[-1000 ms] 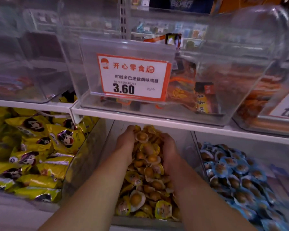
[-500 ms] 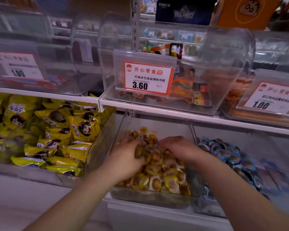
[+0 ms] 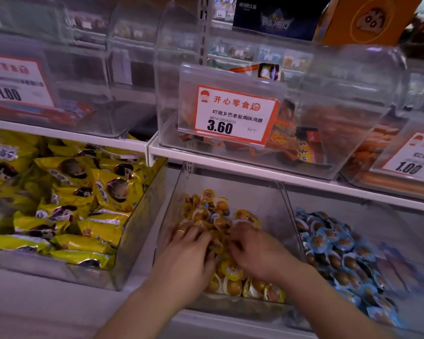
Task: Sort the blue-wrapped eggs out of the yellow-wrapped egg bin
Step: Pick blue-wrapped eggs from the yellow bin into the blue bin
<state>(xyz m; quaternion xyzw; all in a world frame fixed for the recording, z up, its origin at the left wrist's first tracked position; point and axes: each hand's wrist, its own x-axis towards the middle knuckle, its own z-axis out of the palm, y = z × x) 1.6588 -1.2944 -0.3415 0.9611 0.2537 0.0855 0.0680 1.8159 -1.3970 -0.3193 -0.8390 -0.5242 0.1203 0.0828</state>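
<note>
Price tag (image 3: 235,116) on clear bin (image 3: 340,133): 开心零食, 3.60

I see white shop shelves (image 3: 255,168) carrying clear plastic bins (image 3: 340,123). A price card (image 3: 235,115) reading 3.60 hangs on the upper bin's front. Yellow snack bags (image 3: 66,199) fill the lower-left bin. Light is dim.

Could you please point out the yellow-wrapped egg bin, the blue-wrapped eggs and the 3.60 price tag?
yellow-wrapped egg bin (image 3: 278,192): head view, bare right wall.
blue-wrapped eggs (image 3: 338,255): head view, middle of pile.
3.60 price tag (image 3: 233,116): head view, card's white centre.
</note>
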